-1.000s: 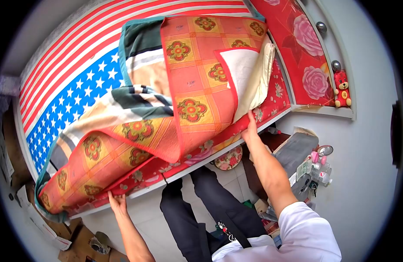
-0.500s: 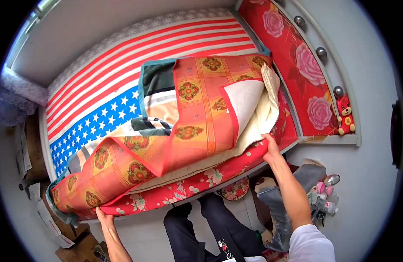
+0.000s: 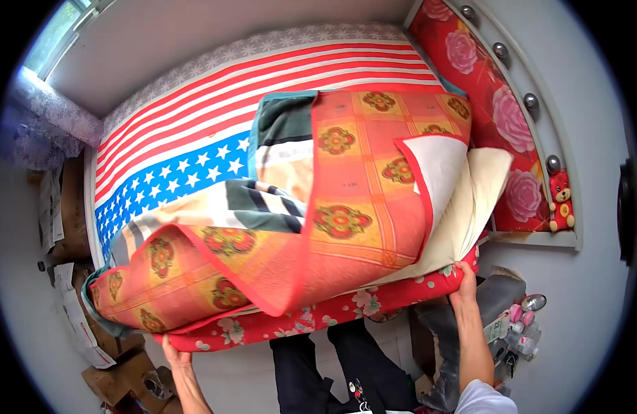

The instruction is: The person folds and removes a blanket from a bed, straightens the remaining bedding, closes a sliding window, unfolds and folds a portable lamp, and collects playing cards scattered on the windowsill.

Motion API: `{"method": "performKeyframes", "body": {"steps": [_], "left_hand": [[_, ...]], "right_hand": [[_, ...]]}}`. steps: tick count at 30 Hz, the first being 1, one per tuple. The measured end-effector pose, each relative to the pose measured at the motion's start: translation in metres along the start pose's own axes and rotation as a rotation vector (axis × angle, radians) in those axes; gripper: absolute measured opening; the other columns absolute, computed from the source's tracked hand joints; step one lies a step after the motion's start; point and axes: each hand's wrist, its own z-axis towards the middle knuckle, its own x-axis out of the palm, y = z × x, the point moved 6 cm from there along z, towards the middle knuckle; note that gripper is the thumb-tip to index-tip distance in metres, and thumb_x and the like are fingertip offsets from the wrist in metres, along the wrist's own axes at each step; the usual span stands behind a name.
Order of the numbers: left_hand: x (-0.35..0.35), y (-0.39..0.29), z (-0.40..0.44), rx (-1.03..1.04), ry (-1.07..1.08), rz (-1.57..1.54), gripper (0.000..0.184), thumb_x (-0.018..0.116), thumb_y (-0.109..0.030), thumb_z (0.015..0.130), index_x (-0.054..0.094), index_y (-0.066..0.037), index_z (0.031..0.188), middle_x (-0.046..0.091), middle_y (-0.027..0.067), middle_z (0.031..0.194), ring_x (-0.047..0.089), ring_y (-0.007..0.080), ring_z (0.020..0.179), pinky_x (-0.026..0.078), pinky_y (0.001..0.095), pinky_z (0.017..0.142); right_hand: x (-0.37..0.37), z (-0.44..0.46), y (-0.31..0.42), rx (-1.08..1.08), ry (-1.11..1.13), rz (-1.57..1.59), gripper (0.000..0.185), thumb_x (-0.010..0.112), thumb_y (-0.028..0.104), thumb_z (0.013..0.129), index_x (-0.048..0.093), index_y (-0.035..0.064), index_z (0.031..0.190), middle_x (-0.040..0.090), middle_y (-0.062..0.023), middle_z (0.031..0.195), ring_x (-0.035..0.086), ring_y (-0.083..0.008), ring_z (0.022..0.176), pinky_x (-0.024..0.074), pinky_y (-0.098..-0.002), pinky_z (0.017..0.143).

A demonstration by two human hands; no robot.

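Note:
A thick red floral mattress pad (image 3: 366, 301) lies along the near side of the bed. My left hand (image 3: 176, 353) grips its near-left edge, fingers partly hidden under the pad. At its near-right corner, my right hand (image 3: 464, 286) is closed on the edge, thumb on top. Over the pad lie a cream sheet (image 3: 473, 196) and an orange patterned mat (image 3: 360, 172) with red binding, folded back and showing a white underside. A plaid blanket (image 3: 284, 131) with teal trim sits beneath the mat. Farther back spreads a stars-and-stripes bed sheet (image 3: 208, 103).
A red rose-print headboard (image 3: 518, 145) stands at right, with a red bear toy (image 3: 561, 200) on its ledge. Grey boots (image 3: 449, 331) and plastic bottles (image 3: 524, 338) are on the floor at right. Cardboard boxes (image 3: 118, 376) stand at left, below a curtain (image 3: 49, 124).
Both hands have drawn the red pad toward me, past the bed's edge. The cream sheet now spreads farther out on the right, and the mat has shifted along. The view has also shifted.

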Motion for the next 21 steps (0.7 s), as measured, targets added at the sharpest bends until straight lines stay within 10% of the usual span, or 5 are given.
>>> {"method": "performKeyframes", "body": {"steps": [8, 21], "left_hand": [[-0.024, 0.035, 0.055, -0.066, -0.354, 0.157, 0.041, 0.046, -0.018, 0.096, 0.05, 0.002, 0.132, 0.059, 0.0188, 0.131, 0.06, 0.0337, 0.118, 0.049, 0.0519, 0.104], [0.029, -0.027, -0.008, 0.099, -0.103, 0.007, 0.039, 0.045, -0.016, 0.101, 0.046, 0.001, 0.135, 0.059, 0.0186, 0.131, 0.061, 0.0327, 0.118, 0.05, 0.0497, 0.103]], "right_hand": [[-0.017, 0.066, -0.087, -0.003, -0.406, -0.346, 0.036, 0.075, 0.01, 0.071, 0.064, -0.0078, 0.101, 0.068, -0.0156, 0.1, 0.068, -0.0251, 0.085, 0.0568, -0.0399, 0.08], [0.027, 0.007, 0.02, -0.051, -0.088, -0.272, 0.033, 0.072, 0.012, 0.074, 0.065, -0.0013, 0.104, 0.069, -0.0143, 0.098, 0.07, -0.0279, 0.088, 0.0585, -0.0416, 0.084]]}}
